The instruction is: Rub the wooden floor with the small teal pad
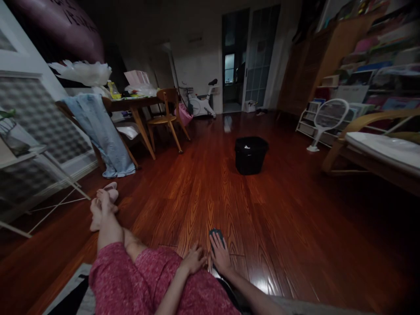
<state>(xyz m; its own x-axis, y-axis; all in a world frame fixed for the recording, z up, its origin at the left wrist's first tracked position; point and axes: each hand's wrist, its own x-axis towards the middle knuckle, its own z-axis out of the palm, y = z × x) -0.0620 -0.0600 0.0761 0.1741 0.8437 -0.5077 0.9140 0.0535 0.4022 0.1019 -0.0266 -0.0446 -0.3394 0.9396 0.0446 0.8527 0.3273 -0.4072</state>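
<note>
I sit on a dark red wooden floor (229, 192) with my legs in pink patterned trousers (144, 280) stretched to the left. My left hand (194, 259) rests on my thigh near the knee, fingers loosely spread and holding nothing. My right hand (220, 255) lies flat on the floor, fingers stretched forward over a small dark object (215, 233) that shows at the fingertips. I cannot make out what that object is. My bare feet (103, 203) lie crossed further left.
A black bucket (250, 154) stands mid-floor ahead. A wooden table (134, 105) and chair (167, 117) with draped jeans (105, 135) are at back left. A white rack (29, 175) stands at the left. A wooden armchair (377, 144), an electric swatter (328, 118) and shelves are at the right.
</note>
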